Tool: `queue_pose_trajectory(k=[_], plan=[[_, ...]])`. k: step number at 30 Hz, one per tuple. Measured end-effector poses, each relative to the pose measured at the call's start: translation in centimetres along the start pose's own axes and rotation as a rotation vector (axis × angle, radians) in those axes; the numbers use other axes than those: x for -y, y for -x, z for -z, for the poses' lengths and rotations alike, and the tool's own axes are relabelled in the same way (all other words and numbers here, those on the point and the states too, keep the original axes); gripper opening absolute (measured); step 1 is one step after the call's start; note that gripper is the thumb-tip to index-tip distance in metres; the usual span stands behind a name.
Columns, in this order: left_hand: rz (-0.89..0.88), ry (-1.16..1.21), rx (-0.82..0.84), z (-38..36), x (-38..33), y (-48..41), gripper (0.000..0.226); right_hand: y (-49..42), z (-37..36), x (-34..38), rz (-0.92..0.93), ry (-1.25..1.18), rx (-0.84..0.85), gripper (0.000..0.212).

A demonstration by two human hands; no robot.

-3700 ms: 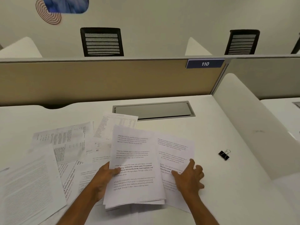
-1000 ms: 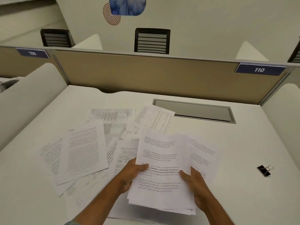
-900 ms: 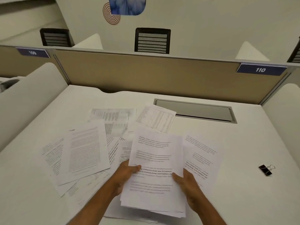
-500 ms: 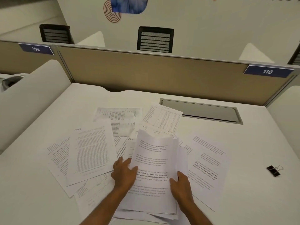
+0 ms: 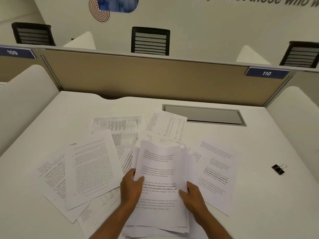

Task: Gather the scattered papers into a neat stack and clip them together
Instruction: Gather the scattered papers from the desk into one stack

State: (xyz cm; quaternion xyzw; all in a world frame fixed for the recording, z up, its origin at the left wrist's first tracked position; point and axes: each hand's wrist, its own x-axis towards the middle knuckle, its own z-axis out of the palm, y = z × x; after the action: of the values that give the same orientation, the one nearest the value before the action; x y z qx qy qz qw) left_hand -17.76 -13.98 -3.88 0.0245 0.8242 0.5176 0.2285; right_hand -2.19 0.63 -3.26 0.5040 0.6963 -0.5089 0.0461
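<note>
both my left hand [image 5: 132, 188] and right hand [image 5: 193, 197] grip the white printed paper sheaf [image 5: 160, 183] between them, long axis pointing away from me.

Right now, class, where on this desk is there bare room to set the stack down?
Bare desk lies behind the loose sheets, and between the right sheet and the clip. The middle, around both hands, is crowded.

A held stack of papers [image 5: 160, 183] sits at the tabletop's [image 5: 69, 114] near edge, between the left hand [image 5: 132, 186] and right hand [image 5: 192, 195]; loose sheets [image 5: 93, 168] spread left and behind, one sheet [image 5: 215, 173] right, the binder clip [image 5: 278, 169] toward the right edge
</note>
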Motion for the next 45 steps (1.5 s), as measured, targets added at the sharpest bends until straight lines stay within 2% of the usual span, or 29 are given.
queue_pose_trajectory(k=[4,6,9,12,15,16,19,21,23,29,31,33,36,37,38,41,45], plan=[[-0.082,0.015,-0.016,0.2,0.1,0.7,0.036,0.1,0.4,0.0,0.028,-0.019,0.035,0.032],[-0.125,0.021,-0.017,0.0,0.0,1.2,0.057,-0.2,0.3,-0.4,0.042,0.0,0.047,0.039],[-0.06,0.109,-0.015,0.1,-0.4,1.6,0.084,-0.1,0.1,-0.4,0.066,0.061,0.043,0.053],[0.057,0.213,0.088,1.7,-0.1,1.2,0.07,0.1,0.4,-0.5,0.115,0.103,0.002,0.062],[0.15,0.349,0.137,4.2,0.2,1.4,0.049,0.1,0.9,-0.4,0.212,-0.015,-0.025,0.047],[0.165,0.398,0.147,5.0,0.2,1.6,0.043,0.0,1.0,-0.2,0.224,-0.084,-0.019,0.05],[0.184,0.489,0.198,6.8,0.2,2.3,0.038,0.2,1.8,0.8,0.182,-0.316,0.124,0.06],[0.184,0.529,0.207,7.6,0.5,2.7,0.038,0.7,2.3,1.6,0.137,-0.456,0.31,0.055],[0.175,0.589,0.211,7.9,0.6,3.0,0.037,1.4,2.3,2.4,0.165,-0.492,0.441,0.046],[0.207,0.638,0.296,7.7,0.6,3.2,0.036,2.3,-0.2,5.2,0.194,-0.471,0.482,0.034],[0.227,0.614,0.299,8.4,1.0,2.3,0.04,2.0,-0.9,6.2,0.198,-0.465,0.457,0.035],[0.247,0.627,0.275,9.3,1.5,0.9,0.044,1.4,-1.4,7.0,0.214,-0.45,0.334,0.032],[0.266,0.642,0.25,11.1,1.9,-1.4,0.046,-0.2,-1.3,6.7,0.223,-0.183,-0.193,0.043],[0.265,0.646,0.246,11.7,1.9,-2.1,0.047,-0.8,-1.1,6.2,0.215,-0.073,-0.328,0.053],[0.262,0.654,0.242,12.2,1.8,-2.7,0.048,-1.4,-0.9,5.7,0.179,0.027,-0.391,0.064],[0.269,0.702,0.247,13.4,1.7,-4.3,0.043,-2.1,-1.0,5.0,0.001,0.244,-0.325,0.092],[0.336,0.798,0.292,13.9,2.1,-5.7,0.048,-2.6,-2.0,5.1,-0.069,0.479,-0.263,0.108]])
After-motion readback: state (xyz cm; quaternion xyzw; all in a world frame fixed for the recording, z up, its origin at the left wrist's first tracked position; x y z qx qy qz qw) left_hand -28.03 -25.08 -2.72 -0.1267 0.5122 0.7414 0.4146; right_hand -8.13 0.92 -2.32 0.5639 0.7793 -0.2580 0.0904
